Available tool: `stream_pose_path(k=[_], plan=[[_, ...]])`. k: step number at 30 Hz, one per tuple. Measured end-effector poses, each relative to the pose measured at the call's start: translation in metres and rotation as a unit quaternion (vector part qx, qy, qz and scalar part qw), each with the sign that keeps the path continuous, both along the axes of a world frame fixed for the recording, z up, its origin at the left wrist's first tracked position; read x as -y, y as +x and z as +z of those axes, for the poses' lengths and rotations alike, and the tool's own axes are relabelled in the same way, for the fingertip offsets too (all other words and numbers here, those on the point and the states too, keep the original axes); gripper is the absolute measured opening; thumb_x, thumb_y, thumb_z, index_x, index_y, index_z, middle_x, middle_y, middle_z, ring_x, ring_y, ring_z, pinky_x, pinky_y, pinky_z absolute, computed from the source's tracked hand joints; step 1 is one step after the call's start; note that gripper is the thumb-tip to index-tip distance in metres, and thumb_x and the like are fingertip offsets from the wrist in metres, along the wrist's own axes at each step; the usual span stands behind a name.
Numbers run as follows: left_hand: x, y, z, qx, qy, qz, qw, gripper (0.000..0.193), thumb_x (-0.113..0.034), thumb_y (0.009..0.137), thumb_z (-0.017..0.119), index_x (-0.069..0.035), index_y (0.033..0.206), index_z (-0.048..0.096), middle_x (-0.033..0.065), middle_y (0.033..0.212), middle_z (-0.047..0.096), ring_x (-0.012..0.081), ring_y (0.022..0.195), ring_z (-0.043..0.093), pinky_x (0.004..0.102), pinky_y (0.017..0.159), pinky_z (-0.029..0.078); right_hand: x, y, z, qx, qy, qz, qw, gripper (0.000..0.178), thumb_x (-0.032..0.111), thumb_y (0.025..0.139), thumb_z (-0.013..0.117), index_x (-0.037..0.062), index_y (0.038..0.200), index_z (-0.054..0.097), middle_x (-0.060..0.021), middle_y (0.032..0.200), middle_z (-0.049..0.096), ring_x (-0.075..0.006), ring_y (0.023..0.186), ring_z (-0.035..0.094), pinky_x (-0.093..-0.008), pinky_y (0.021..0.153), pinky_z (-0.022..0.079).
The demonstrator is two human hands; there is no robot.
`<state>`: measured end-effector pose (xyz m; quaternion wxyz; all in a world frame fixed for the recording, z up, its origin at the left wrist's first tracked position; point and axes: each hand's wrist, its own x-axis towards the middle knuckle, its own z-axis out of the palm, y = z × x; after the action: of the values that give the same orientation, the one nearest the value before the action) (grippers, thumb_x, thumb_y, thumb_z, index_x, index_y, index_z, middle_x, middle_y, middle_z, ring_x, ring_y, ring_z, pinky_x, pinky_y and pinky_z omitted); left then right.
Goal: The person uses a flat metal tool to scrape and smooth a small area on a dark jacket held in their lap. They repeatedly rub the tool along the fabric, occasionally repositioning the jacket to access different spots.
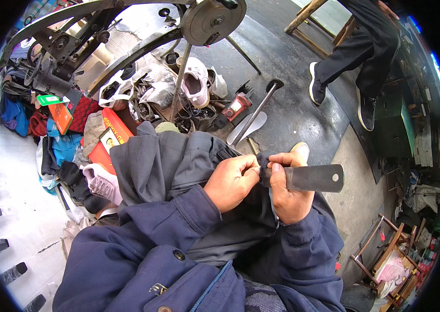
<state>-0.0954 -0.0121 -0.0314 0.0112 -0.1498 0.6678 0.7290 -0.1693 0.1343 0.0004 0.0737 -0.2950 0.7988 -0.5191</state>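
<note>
Steel flat blade [314, 178] lies level, pointing right, in right hand [288, 190]'s closed fingers; left hand [232, 182] apparently pinches grey garment [178, 161]

The garment [178, 161] lies on the lap, shoe [197, 80] behind it, flat blade [313, 178] at its right.

Flat orange box [62, 117] with green label [49, 100] at left, red-orange carton [110, 139] beside grey garment

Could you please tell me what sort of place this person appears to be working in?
Probably a small shoe and clothing repair stall. A hand-cranked stitching machine stands over piled shoes and scraps, and the hands work a flat metal blade against dark grey cloth.
</note>
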Motion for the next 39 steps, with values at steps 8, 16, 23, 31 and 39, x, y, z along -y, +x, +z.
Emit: stream_pose_path(k=[8, 16, 23, 31, 39], plan=[[-0.002, 0.003, -0.003, 0.010, 0.025, 0.002, 1.000, 0.015, -0.013, 0.091, 0.058, 0.001, 0.085, 0.058, 0.0060, 0.070, 0.056, 0.0112, 0.068, 0.052, 0.0312, 0.065, 0.045, 0.002, -0.001, 0.007, 0.091, -0.002, -0.020, 0.996, 0.011, -0.002, 0.093, 0.060, -0.0011, 0.101, 0.066, -0.0082, 0.088, 0.066, -0.0143, 0.077, 0.063, -0.0278, 0.072, 0.050], [0.001, 0.001, -0.007, 0.006, 0.057, -0.010, 0.998, 0.017, -0.014, 0.096, 0.056, -0.002, 0.085, 0.057, -0.0021, 0.072, 0.050, 0.0060, 0.071, 0.044, 0.0270, 0.064, 0.040, 0.001, 0.004, 0.012, 0.158, -0.065, -0.059, 0.983, 0.011, 0.000, 0.096, 0.057, -0.0020, 0.103, 0.066, -0.0072, 0.091, 0.067, -0.0127, 0.084, 0.063, -0.0261, 0.077, 0.050], [0.002, 0.002, -0.006, -0.003, 0.049, -0.013, 0.999, 0.019, -0.016, 0.101, 0.054, -0.005, 0.086, 0.058, -0.0083, 0.074, 0.047, 0.0023, 0.071, 0.040, 0.0229, 0.062, 0.034, 0.001, 0.005, 0.009, 0.136, -0.077, -0.043, 0.987, 0.011, -0.004, 0.095, 0.059, -0.0031, 0.103, 0.065, -0.0072, 0.092, 0.065, -0.0141, 0.086, 0.064, -0.0257, 0.080, 0.050], [0.001, 0.002, -0.006, 0.002, 0.053, -0.014, 0.999, 0.020, -0.016, 0.102, 0.054, -0.006, 0.085, 0.056, -0.0082, 0.074, 0.047, 0.0020, 0.070, 0.040, 0.0227, 0.061, 0.035, 0.003, 0.007, -0.002, 0.064, -0.065, -0.047, 0.995, 0.011, -0.005, 0.092, 0.060, -0.0023, 0.101, 0.066, -0.0084, 0.091, 0.064, -0.0158, 0.082, 0.064, -0.0265, 0.076, 0.050], [0.000, 0.003, -0.008, 0.006, 0.060, -0.004, 0.998, 0.019, -0.015, 0.101, 0.054, -0.006, 0.084, 0.056, -0.0088, 0.075, 0.048, 0.0016, 0.071, 0.039, 0.0221, 0.061, 0.034, -0.001, 0.003, 0.004, 0.105, 0.003, -0.010, 0.994, 0.012, -0.003, 0.096, 0.056, -0.0027, 0.106, 0.063, -0.0078, 0.092, 0.065, -0.0141, 0.085, 0.063, -0.0279, 0.079, 0.051]])
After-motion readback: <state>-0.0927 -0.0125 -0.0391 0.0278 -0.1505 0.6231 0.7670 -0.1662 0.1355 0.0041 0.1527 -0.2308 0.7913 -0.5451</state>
